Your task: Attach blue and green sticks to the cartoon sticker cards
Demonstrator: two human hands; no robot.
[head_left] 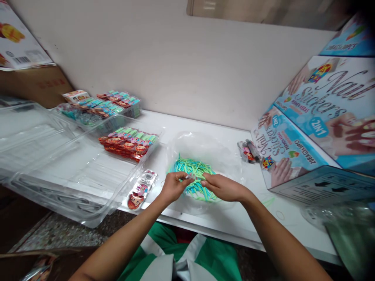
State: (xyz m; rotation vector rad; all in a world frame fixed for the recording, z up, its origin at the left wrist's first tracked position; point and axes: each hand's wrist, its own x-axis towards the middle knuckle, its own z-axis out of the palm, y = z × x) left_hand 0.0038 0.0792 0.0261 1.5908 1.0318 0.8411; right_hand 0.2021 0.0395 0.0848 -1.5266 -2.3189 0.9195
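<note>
Both hands meet over a clear plastic bag [228,160], opened out on the white table and holding a heap of green and blue sticks [193,166]. A small clear wrapper [190,176] is pinched in my left hand [175,186]. My right hand [224,187] is closed at the fingertips, close to the wrapper; what it grips is too small to make out. Left of the bag lies a flat packet with a red-haired cartoon figure [142,190]. Beyond it, a clear tray holds a row of red and green packets [129,142].
Large clear plastic trays [96,187] stand at the left, overhanging the front edge. More packets [114,103] sit behind them. Blue and white boxes [316,117] rise at the right, with small dark packets [248,151] beside them. A rubber band [280,215] lies front right.
</note>
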